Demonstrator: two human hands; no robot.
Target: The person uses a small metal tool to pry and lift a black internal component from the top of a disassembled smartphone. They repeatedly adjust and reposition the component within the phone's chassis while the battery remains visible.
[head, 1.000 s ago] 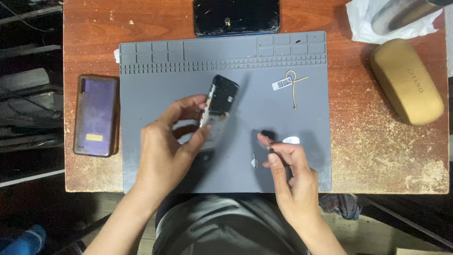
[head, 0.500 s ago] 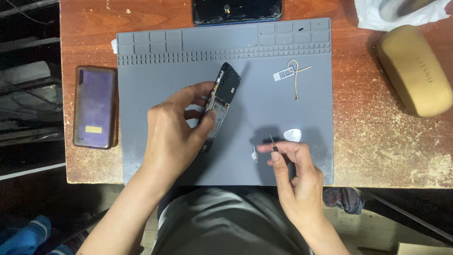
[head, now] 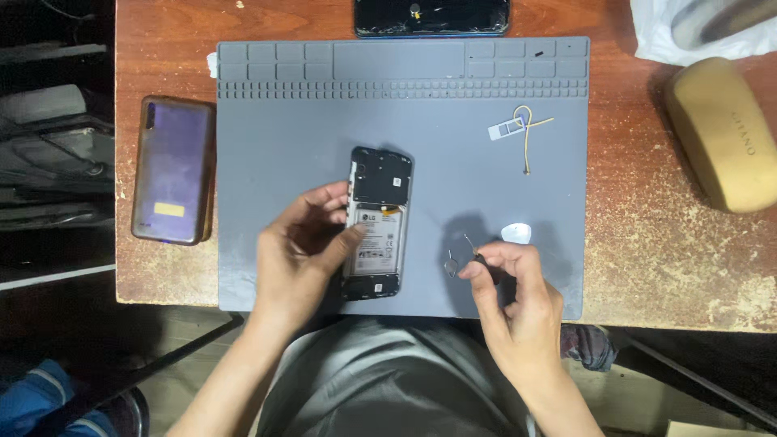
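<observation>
In the head view, the left hand (head: 303,247) reaches in from the near edge, palm down, its thumb and fingers closed on the left edge of an opened smartphone (head: 376,222) with its back cover off. The phone lies flat, long axis running near to far, at the middle of the grey silicone repair mat (head: 502,186) on the wooden worktop (head: 647,235). The right hand (head: 514,295) hovers over the mat's near right part, thumb and forefinger pinched on a thin dark tool (head: 477,257); just left of its tip a small metal part (head: 451,264) lies on the mat, and a white plectrum-shaped pick (head: 516,234) sits just beyond.

The mat's far edge carries rows of shallow compartments (head: 518,58); one on the right holds a tiny dark piece, the others look bare.

Half a second ago the phone was tilted and raised in the left hand; now it rests flat and squared. The right hand holds about the same place.
</observation>
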